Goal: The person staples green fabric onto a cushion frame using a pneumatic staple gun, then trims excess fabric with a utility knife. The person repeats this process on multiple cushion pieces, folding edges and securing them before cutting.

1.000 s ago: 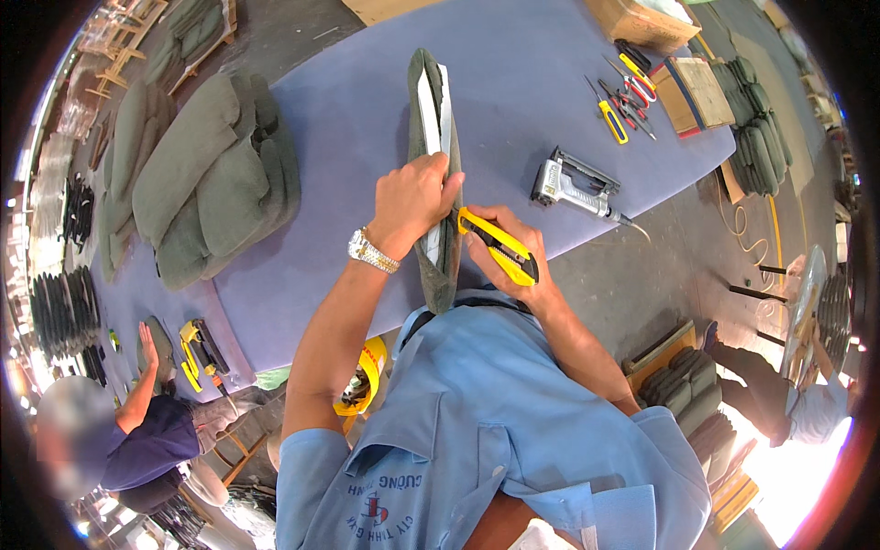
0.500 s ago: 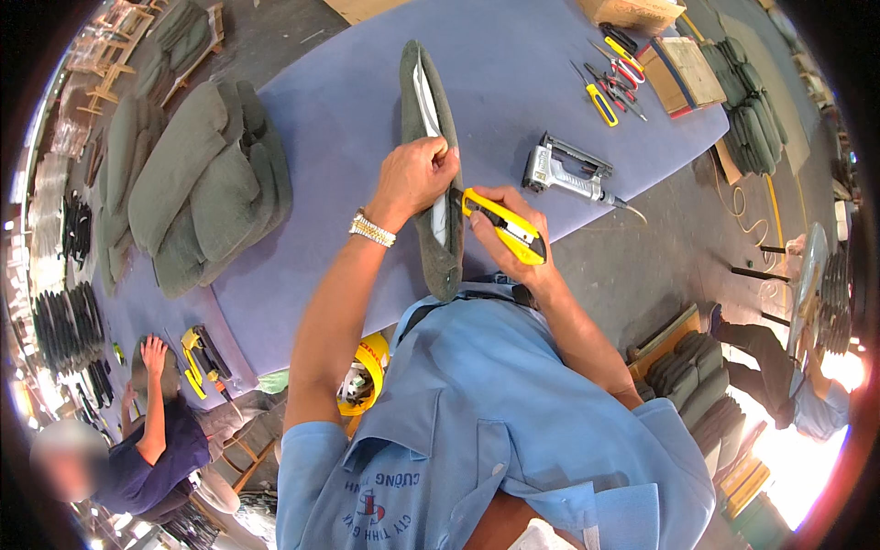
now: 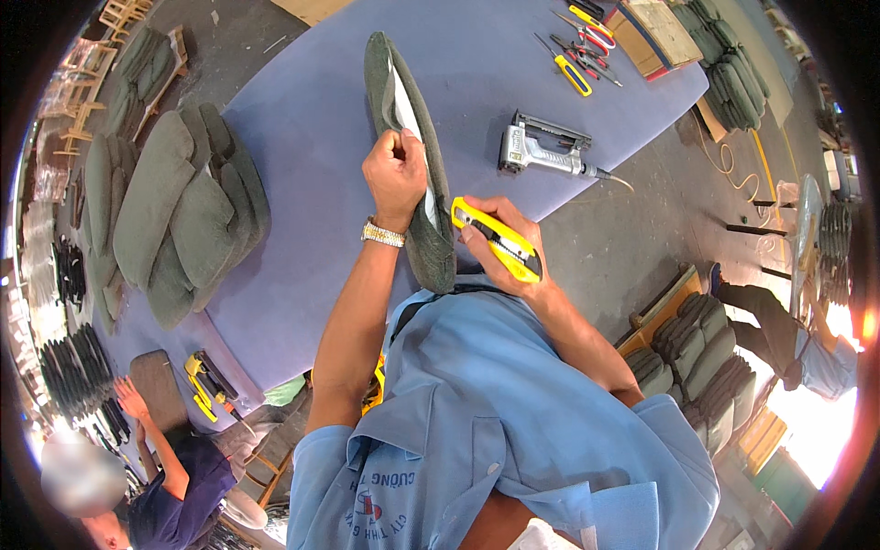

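Cushion panel: the long olive-green upholstered pad [image 3: 408, 137] stood on edge on the purple table [image 3: 302, 156], near end hanging off the edge toward the person, a pale inner board showing along its top.
Left hand: left hand [image 3: 396, 174] was closed around the pad's upper edge about midway along, pinching fabric against the board.
Right hand: right hand [image 3: 500, 247] was wrapped around a yellow utility knife [image 3: 497, 240], held just beside the pad's near end.
Feel, my guess: looked light, soft fuzzy cover over a stiff core, so it'd hold its shape but the fabric could slide or bunch under the fingers.
Where I'd grab: on the rigid edge like that hand did, well clear of the blade side. Not the loose fabric.
Fragile?: not really, though a cut in the cover would show.
Nearby: staple gun [image 3: 541, 151] on the table, well apart; pliers and cutters [image 3: 577, 46] at the far end; stacked green cushions [image 3: 174, 202] to the left.
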A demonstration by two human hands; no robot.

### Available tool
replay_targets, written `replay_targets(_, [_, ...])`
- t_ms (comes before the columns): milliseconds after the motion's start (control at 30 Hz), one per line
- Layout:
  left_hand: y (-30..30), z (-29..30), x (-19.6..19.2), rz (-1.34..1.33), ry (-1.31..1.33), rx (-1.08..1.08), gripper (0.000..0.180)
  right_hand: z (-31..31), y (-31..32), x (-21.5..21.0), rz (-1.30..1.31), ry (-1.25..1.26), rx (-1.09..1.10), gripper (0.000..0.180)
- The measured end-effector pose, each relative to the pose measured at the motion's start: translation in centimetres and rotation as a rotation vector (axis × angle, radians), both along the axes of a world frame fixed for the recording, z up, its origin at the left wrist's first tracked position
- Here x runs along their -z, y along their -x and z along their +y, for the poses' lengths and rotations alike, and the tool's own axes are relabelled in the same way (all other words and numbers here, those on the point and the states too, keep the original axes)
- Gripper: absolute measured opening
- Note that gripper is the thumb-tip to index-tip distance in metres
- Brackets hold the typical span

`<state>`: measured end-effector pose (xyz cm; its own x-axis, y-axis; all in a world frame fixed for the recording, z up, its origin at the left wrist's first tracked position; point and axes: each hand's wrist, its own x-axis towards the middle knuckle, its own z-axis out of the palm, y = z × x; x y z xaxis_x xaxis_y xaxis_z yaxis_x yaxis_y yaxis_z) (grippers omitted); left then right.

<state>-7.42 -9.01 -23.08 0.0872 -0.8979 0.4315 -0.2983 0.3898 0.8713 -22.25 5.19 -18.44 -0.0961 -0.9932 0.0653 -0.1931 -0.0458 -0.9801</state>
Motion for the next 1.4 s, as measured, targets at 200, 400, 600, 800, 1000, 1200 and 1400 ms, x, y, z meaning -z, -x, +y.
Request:
replay_targets(200, [-0.2, 0.6, 0.0, 0.086, -0.030, -0.171, 0.041, 2.1, -0.3, -1.2, 0.039, 0.018, -0.083, 0.035])
replay_targets(400, [-0.2, 1.3, 0.3, 0.106, -0.059, -0.361, 0.041, 3.4, -0.5, -1.3, 0.154, 0.044, -0.140, 0.039])
replay_targets(600, [0.0, 1.1, 0.5, 0.097, -0.067, -0.420, 0.041, 4.1, -0.6, -1.2, 0.195, 0.106, -0.123, 0.041])
replay_targets(800, [-0.3, 0.9, 0.9, 0.162, -0.096, -0.473, 0.044, 4.4, -0.4, -2.5, 0.220, 0.028, -0.192, 0.043])
replay_targets(1000, [-0.9, 1.1, 0.7, 0.179, -0.170, -0.537, 0.046, 4.5, -0.4, -2.4, 0.247, 0.084, -0.231, 0.044])
replay_targets(1200, [-1.5, 2.6, -2.9, 0.170, -0.100, -0.314, 0.043, 4.2, -0.6, -2.5, 0.262, 0.104, -0.290, 0.043])
replay_targets(1400, [-2.8, 3.6, -8.3, -0.286, -0.126, 0.068, 0.046, 3.6, -1.0, -3.0, 0.279, 0.114, -0.321, 0.041])
